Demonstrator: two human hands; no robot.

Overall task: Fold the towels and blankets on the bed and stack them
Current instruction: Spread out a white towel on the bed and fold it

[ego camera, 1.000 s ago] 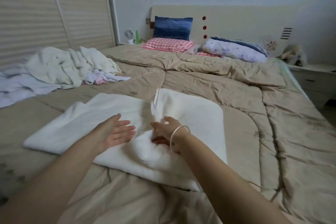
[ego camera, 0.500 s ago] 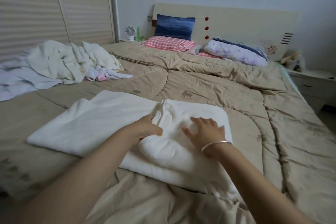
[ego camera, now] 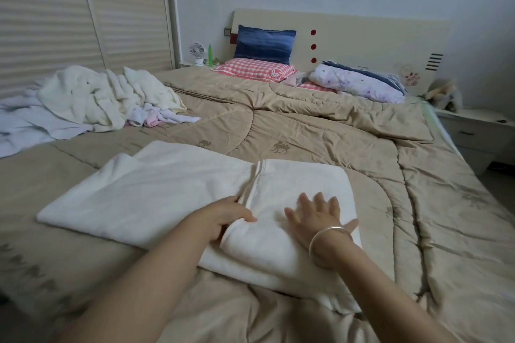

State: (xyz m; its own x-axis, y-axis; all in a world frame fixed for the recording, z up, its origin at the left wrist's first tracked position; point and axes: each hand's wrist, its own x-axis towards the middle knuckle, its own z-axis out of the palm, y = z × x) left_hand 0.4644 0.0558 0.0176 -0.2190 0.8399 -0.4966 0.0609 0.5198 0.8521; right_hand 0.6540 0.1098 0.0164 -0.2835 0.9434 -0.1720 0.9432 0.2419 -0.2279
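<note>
A white towel lies partly folded on the tan quilt, its right part doubled over itself. My left hand grips the striped edge of the folded flap near the towel's middle. My right hand, with a silver bangle on the wrist, rests flat and spread on top of the folded part. A heap of unfolded white towels and blankets lies at the bed's left side, with a pale lilac sheet beside it.
Pillows sit at the headboard: a blue one, a pink checked one and a floral one. A wardrobe stands to the left, a nightstand to the right. A small fan stands at the back.
My right hand let go of the towel's edge and moved right to lie flat on the folded part. My left hand closed on the striped edge. The flap now lies flatter.
</note>
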